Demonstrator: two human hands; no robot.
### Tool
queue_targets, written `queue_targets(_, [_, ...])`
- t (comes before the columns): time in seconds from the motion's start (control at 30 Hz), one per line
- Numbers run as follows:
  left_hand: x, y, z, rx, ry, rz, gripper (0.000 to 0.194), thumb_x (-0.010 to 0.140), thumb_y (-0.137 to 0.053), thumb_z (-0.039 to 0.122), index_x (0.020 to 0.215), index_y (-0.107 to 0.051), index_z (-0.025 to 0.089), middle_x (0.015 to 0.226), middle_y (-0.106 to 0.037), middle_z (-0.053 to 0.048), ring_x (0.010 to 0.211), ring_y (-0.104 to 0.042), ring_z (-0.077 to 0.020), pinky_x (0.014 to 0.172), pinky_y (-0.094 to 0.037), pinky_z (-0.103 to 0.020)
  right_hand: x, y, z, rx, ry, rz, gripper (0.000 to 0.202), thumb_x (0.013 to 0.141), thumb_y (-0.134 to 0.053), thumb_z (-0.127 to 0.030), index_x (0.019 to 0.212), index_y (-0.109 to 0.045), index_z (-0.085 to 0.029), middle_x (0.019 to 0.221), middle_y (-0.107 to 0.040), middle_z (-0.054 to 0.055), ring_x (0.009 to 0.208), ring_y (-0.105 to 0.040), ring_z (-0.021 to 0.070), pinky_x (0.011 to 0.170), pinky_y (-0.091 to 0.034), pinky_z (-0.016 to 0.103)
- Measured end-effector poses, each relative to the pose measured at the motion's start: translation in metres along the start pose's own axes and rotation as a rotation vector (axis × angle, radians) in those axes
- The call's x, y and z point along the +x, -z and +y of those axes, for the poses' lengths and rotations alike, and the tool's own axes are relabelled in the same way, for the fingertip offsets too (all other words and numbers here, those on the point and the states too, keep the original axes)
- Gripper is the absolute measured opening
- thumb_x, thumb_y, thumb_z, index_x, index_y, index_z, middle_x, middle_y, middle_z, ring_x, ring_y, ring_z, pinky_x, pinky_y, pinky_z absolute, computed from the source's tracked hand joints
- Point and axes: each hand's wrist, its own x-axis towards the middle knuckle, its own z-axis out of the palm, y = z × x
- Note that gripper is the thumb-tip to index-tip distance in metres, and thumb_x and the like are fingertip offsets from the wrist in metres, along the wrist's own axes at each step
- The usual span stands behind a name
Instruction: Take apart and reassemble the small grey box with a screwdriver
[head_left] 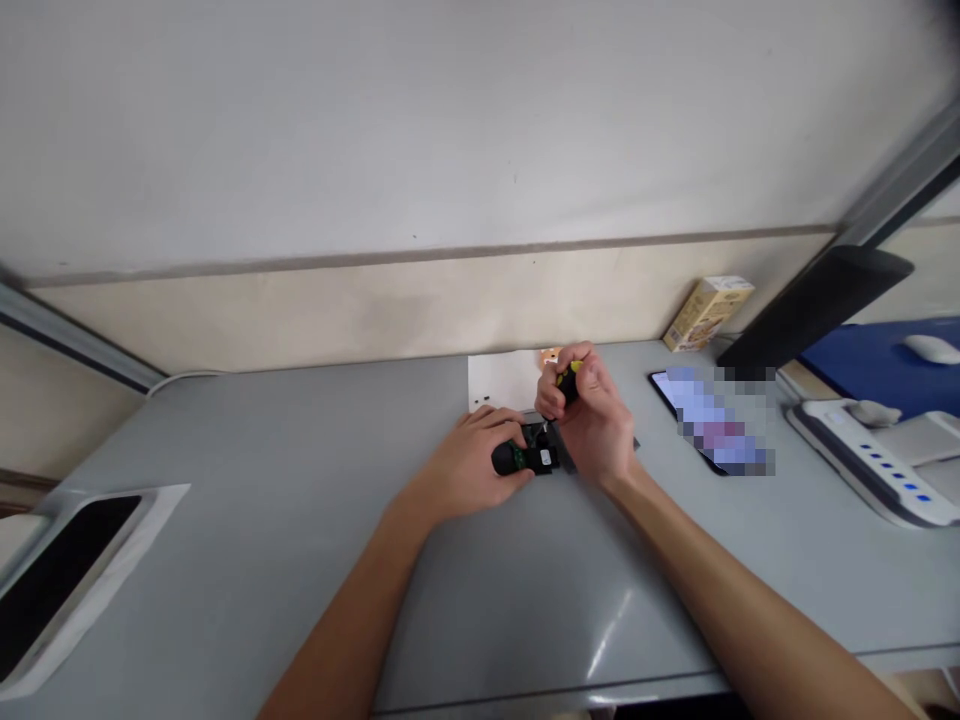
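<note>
My left hand (pixel 487 455) is closed around a small black electronic device (pixel 541 460) and holds it down on the grey table. Part of the device stands open, with a bit of green circuit board showing; my fingers cover the rest. My right hand (pixel 589 415) grips the black and yellow handle of a screwdriver (pixel 570 380) just above and to the right of the device. Its shaft is mostly hidden by my hand, and I cannot tell whether the tip touches the device. Behind my hands lies a white sheet (pixel 502 378) with tiny dark pieces (pixel 481 400) on it.
To the right are a phone (pixel 705 425), a yellow box (pixel 709 312) against the wall, a black upright object (pixel 817 310) and a white power strip (pixel 874 460). A tablet-like device (pixel 67 570) lies at the left table edge. A wall borders the table's back.
</note>
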Motion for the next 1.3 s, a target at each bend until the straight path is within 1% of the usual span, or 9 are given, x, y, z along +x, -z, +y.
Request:
queue_targets(0.17, [0.0001,-0.0006,-0.0008,0.01,0.0,-0.006,0.016,0.083,-0.075,0.029,0.093,-0.063,0.025,0.128,-0.066,-0.003,0.121,-0.06,-0.0274,0.114,-0.04,-0.05,-0.0003,0.0008,-0.0011,0.011,0.016,0.001,0.025,0.099,-0.056,-0.047,0.088,-0.051,-0.025,0.073,-0.041,-0.002,0.06,-0.034,0.0119,0.056,-0.032,0.027])
queue_targets(0.33, [-0.0006,-0.0003,0.0001,0.004,-0.002,0.0,0.017,0.083,-0.075,0.029,0.092,-0.061,0.025,0.127,-0.066,-0.002,0.121,-0.06,-0.0261,0.115,-0.039,-0.049,0.0003,-0.0005,-0.0024,-0.017,-0.004,0.013,0.03,0.097,-0.058,-0.054,0.089,-0.05,-0.026,0.071,-0.04,-0.002,0.059,-0.035,0.0127,0.056,-0.035,0.028])
queue_targets(0.5, [0.0,0.0023,0.0033,0.007,0.016,-0.009,0.023,0.082,-0.075,0.028,0.095,-0.057,0.025,0.117,-0.068,-0.003,0.114,-0.061,-0.0275,0.105,-0.046,-0.048,0.0003,-0.0009,-0.0028,-0.033,0.021,0.037,0.032,0.096,-0.059,-0.055,0.087,-0.05,-0.026,0.071,-0.041,-0.002,0.059,-0.035,0.0125,0.054,-0.034,0.028])
queue_targets(0.63, [0.0002,0.0035,0.0053,0.01,0.024,-0.008,0.025,0.081,-0.074,0.027,0.099,-0.056,0.026,0.109,-0.068,-0.002,0.107,-0.062,-0.0271,0.099,-0.048,-0.048,-0.0008,-0.0016,-0.0022,-0.027,0.02,0.021,0.031,0.096,-0.059,-0.055,0.087,-0.05,-0.026,0.07,-0.039,-0.002,0.058,-0.035,0.0126,0.054,-0.035,0.028])
queue_targets(0.8, [-0.0004,0.0039,0.0054,0.007,0.026,-0.009,0.026,0.081,-0.074,0.028,0.097,-0.055,0.026,0.105,-0.067,-0.002,0.105,-0.062,-0.0267,0.105,-0.045,-0.051,-0.0015,-0.0031,-0.0042,-0.069,0.031,0.054,0.034,0.094,-0.059,-0.058,0.087,-0.049,-0.026,0.071,-0.04,-0.002,0.059,-0.035,0.0131,0.054,-0.035,0.028])
queue_targets(0.93, [-0.0008,0.0032,0.0044,0.004,0.02,-0.003,0.026,0.081,-0.075,0.028,0.096,-0.053,0.026,0.106,-0.067,0.0,0.105,-0.062,-0.0257,0.11,-0.042,-0.051,-0.0021,-0.004,-0.0052,-0.05,0.025,0.013,0.032,0.095,-0.058,-0.057,0.088,-0.051,-0.026,0.07,-0.04,-0.002,0.059,-0.035,0.0132,0.055,-0.035,0.028])
queue_targets(1.0, [-0.0007,0.0028,0.0042,0.002,0.012,-0.001,0.026,0.081,-0.075,0.028,0.096,-0.053,0.025,0.106,-0.067,0.0,0.105,-0.062,-0.025,0.108,-0.043,-0.05,-0.0024,-0.0043,-0.0052,-0.046,0.03,-0.004,0.031,0.096,-0.058,-0.055,0.088,-0.052,-0.026,0.069,-0.04,-0.002,0.059,-0.034,0.013,0.055,-0.034,0.028])
queue_targets(1.13, [-0.0001,0.0027,0.0044,0.002,0.012,0.008,0.027,0.08,-0.076,0.027,0.095,-0.053,0.025,0.106,-0.067,-0.001,0.104,-0.063,-0.0256,0.103,-0.046,-0.048,-0.0021,-0.0037,-0.0038,-0.057,0.048,0.01,0.031,0.096,-0.058,-0.055,0.087,-0.052,-0.026,0.071,-0.041,-0.002,0.059,-0.035,0.0136,0.056,-0.035,0.028])
queue_targets(1.3, [0.0007,0.0028,0.0046,-0.002,0.011,0.005,0.027,0.079,-0.076,0.026,0.096,-0.055,0.026,0.104,-0.067,0.0,0.104,-0.063,-0.0255,0.106,-0.045,-0.049,-0.0009,-0.0019,-0.0017,-0.058,0.034,-0.004,0.032,0.096,-0.058,-0.056,0.087,-0.052,-0.026,0.072,-0.042,-0.001,0.06,-0.037,0.0139,0.056,-0.037,0.029])
